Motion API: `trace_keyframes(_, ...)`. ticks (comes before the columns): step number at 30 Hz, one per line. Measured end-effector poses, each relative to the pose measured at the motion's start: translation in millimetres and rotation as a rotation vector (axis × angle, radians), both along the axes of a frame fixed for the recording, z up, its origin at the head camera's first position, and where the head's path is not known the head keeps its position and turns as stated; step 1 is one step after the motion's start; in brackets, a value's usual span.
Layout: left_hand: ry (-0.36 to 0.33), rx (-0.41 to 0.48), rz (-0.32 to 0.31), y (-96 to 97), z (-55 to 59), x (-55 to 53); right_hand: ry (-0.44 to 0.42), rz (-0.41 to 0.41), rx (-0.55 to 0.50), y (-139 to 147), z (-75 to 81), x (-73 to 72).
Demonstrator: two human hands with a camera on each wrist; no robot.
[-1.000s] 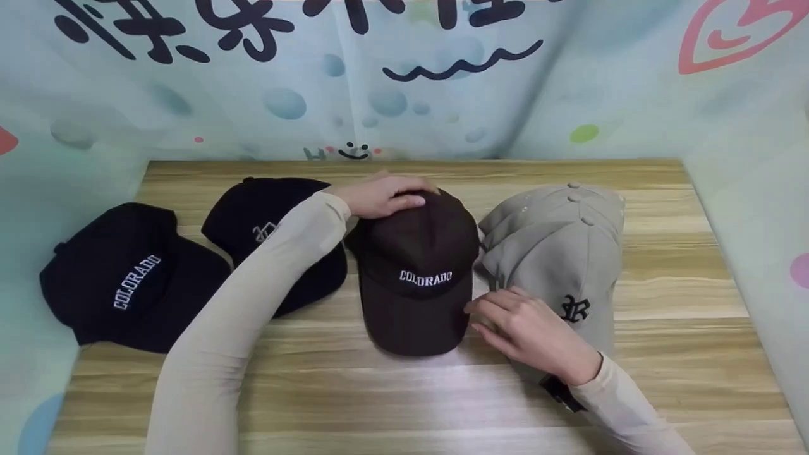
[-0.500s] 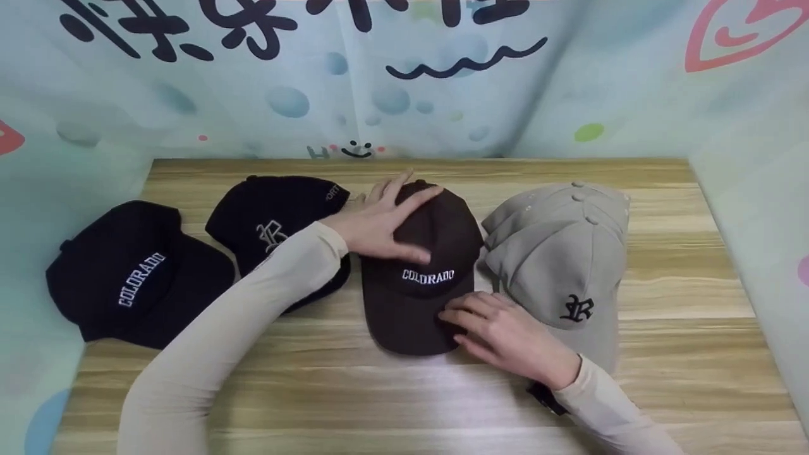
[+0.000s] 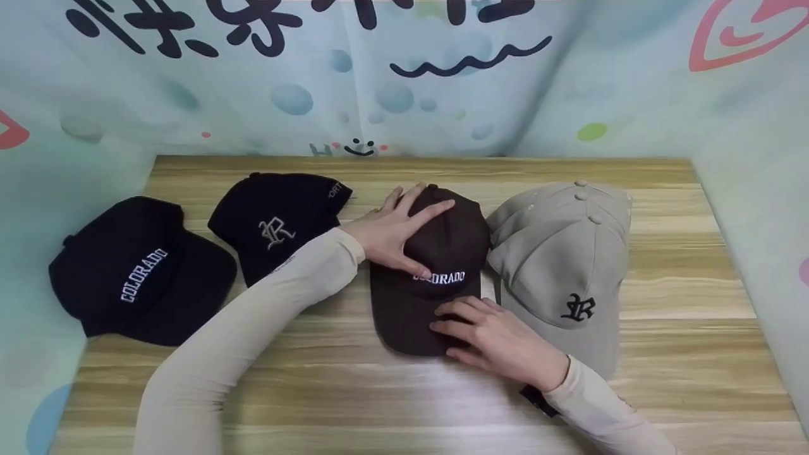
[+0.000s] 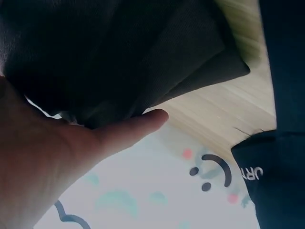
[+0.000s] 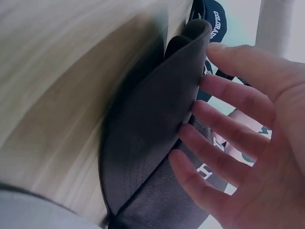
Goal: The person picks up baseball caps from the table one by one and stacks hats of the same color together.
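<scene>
A dark brown baseball cap (image 3: 452,234) lies in the middle of the wooden table, brim toward me. My left hand (image 3: 393,235) rests spread on the left side of its crown, the thumb covering the first letters of the white COLORADO lettering. In the left wrist view, the thumb or a finger stretches along the edge of the cap (image 4: 119,52). My right hand (image 3: 499,338) lies over the right part of the brim. Seen from the right wrist, its nearly straight fingertips touch the edge of the brim (image 5: 152,109), which bows upward in the middle.
Several stacked grey caps (image 3: 556,253) with a black letter stand close to the right of the brown cap. Two dark caps lie at left: a COLORADO cap (image 3: 120,253) and a letter R cap (image 3: 253,218), partly behind my left sleeve. A patterned curtain (image 3: 430,114) rises behind the table.
My left hand has spread over the crown from its back edge, its thumb coming down to the lettering. The right hand has moved left onto the brim. The brown cap has shifted slightly right.
</scene>
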State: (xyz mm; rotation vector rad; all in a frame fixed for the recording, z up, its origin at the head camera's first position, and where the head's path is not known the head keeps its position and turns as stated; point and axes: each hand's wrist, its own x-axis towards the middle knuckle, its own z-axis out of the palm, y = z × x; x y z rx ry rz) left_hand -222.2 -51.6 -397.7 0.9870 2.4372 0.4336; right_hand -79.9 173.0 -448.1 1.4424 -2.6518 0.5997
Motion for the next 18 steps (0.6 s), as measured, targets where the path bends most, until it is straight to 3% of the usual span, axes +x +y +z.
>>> trace_keyframes(10,0.020,-0.020,0.004,1.0,4.0,4.2,0.006,-0.015,0.000,3.1,-1.3,0.9)
trace_keyframes(14,0.044,-0.045,0.024,-10.9,12.8,6.1,0.013,-0.039,0.006,7.2,-1.2,1.4)
trace_keyframes(18,0.070,-0.084,0.057,-35.3,22.2,-0.3,0.007,-0.079,0.007,16.4,2.2,0.9)
